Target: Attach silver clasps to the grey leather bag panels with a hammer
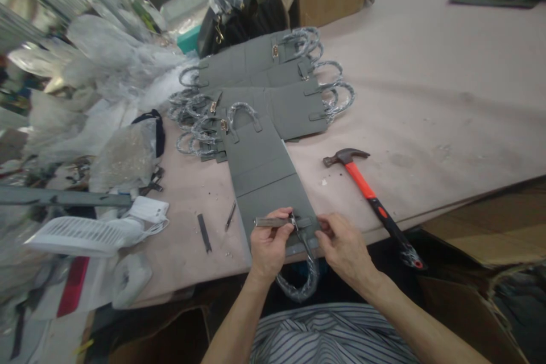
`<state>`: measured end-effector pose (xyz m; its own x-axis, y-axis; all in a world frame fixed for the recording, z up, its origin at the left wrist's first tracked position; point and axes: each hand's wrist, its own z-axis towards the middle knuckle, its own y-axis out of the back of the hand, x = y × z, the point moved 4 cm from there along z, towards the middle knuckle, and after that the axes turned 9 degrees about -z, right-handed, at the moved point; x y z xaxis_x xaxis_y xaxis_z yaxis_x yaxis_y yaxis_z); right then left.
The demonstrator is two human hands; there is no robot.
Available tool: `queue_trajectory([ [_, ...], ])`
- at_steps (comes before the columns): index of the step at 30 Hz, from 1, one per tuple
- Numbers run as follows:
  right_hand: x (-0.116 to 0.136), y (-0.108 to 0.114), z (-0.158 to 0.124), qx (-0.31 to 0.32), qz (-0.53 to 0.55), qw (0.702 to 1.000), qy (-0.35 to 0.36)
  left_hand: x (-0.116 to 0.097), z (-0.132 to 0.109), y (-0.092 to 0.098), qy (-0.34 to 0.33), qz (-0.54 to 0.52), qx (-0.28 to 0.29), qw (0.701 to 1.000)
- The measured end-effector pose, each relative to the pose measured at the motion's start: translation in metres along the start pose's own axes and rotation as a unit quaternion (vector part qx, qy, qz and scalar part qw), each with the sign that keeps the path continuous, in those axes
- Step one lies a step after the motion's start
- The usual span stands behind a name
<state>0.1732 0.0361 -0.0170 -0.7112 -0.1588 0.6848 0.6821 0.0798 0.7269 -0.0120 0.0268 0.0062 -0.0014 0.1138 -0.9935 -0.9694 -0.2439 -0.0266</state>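
Left fingers (276, 232) are closed on a bar (268, 222); right fingers (327, 228) pinch the panel (264, 176) just beside. Pressing the panel flat should help, I think.

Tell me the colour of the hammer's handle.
Orange-red near the head, black toward the grip end; the hammer shows best in the head view.

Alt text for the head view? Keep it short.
At the near end of a grey bag panel on a table, the left hand holds a flat metal tool to the handle tab while the right hand pinches the panel's edge. A claw hammer lies to the right; more grey panels are stacked behind.
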Motion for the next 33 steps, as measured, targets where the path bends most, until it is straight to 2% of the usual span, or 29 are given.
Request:
queue_trajectory([
  [5, 0.007, 0.007, 0.001, 0.025, 0.026, 0.998, -0.055, 0.003, 0.001, 0.002, 0.036, -0.031, -0.019, 0.999],
  [8, 0.005, 0.006, 0.004, 0.061, 0.081, 0.986, -0.131, 0.004, 0.001, 0.003, 0.05, -0.038, -0.019, 0.998],
  [11, 0.0, 0.001, 0.007, 0.12, 0.208, 0.942, -0.234, 0.003, 0.001, 0.003, 0.046, -0.04, -0.008, 0.998],
  [14, 0.0, 0.0, 0.009, 0.13, 0.309, 0.891, -0.307, 0.005, 0.001, 0.005, 0.056, -0.067, -0.011, 0.996],
  [16, 0.002, 0.001, 0.009, 0.131, 0.34, 0.87, -0.334, 0.008, 0.0, 0.007, 0.07, -0.1, -0.019, 0.992],
  [18, 0.005, 0.003, 0.009, 0.128, 0.347, 0.864, -0.341, 0.011, 0.0, 0.008, 0.079, -0.128, -0.024, 0.988],
  [22, 0.01, 0.005, 0.009, 0.098, 0.328, 0.879, -0.332, 0.013, 0.0, 0.009, 0.075, -0.153, -0.027, 0.985],
  [27, 0.014, 0.007, 0.013, 0.122, 0.335, 0.859, -0.367, 0.014, 0.0, 0.009, 0.071, -0.183, -0.035, 0.98],
  [33, 0.026, 0.016, 0.025, 0.176, 0.308, 0.888, -0.294, 0.013, -0.001, 0.012, 0.046, -0.194, -0.031, 0.979],
])
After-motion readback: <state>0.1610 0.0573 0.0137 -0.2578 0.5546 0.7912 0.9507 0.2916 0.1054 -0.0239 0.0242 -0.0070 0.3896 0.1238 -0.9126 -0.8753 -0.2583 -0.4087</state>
